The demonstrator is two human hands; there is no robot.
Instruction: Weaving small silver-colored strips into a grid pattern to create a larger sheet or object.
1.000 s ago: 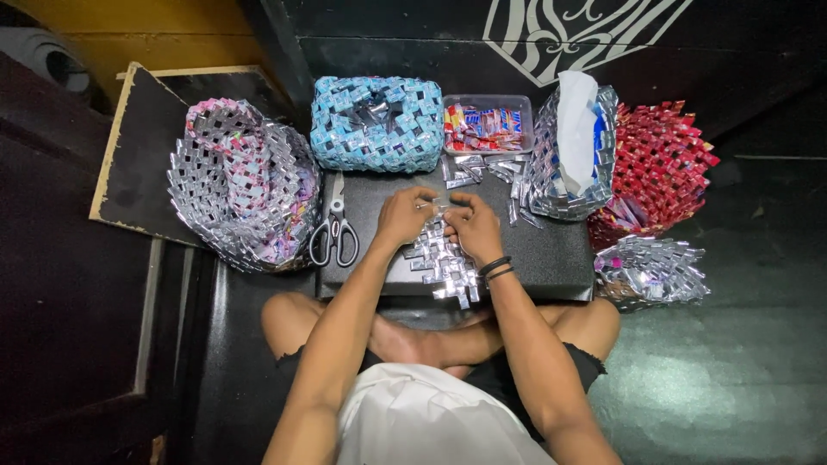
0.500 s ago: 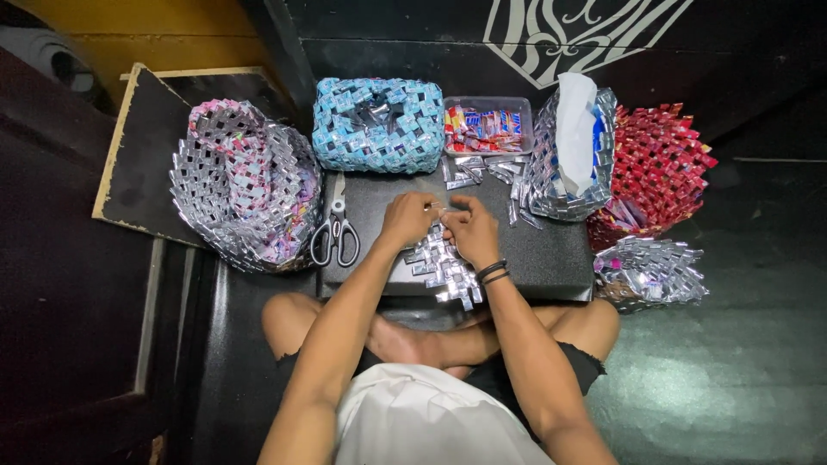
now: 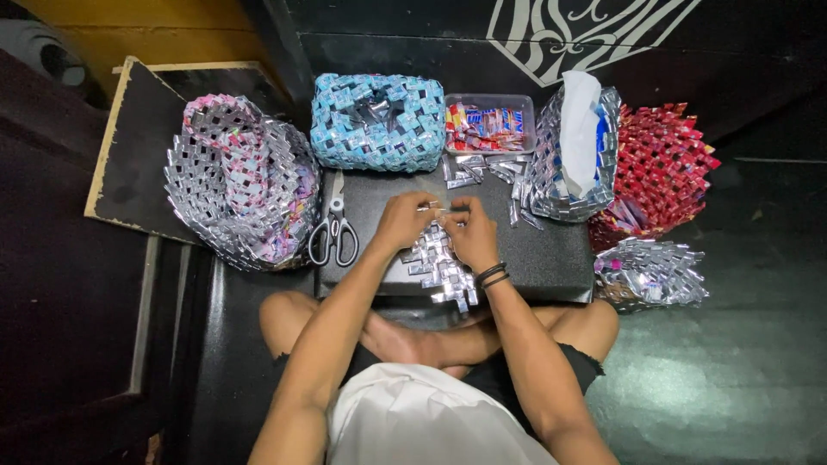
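Observation:
A silver woven strip of folded wrappers (image 3: 440, 269) lies on a low dark board (image 3: 551, 250) over my crossed legs. My left hand (image 3: 401, 220) and my right hand (image 3: 472, 234) meet at the strip's far end, both pinching it with closed fingers. A dark band circles my right wrist. Loose folded silver pieces (image 3: 482, 170) lie just beyond my hands. A clear tray of coloured wrappers (image 3: 487, 126) stands behind them.
Scissors (image 3: 334, 231) lie left of my hands. A large silver-pink woven basket (image 3: 237, 189) is at the left, a blue woven box (image 3: 376, 121) behind, a silver tissue holder (image 3: 575, 159), a red woven piece (image 3: 665, 168) and a small silver woven piece (image 3: 650, 274) at the right.
My hands stay on the strip's far end; the fingers shift slightly. Nothing else has moved.

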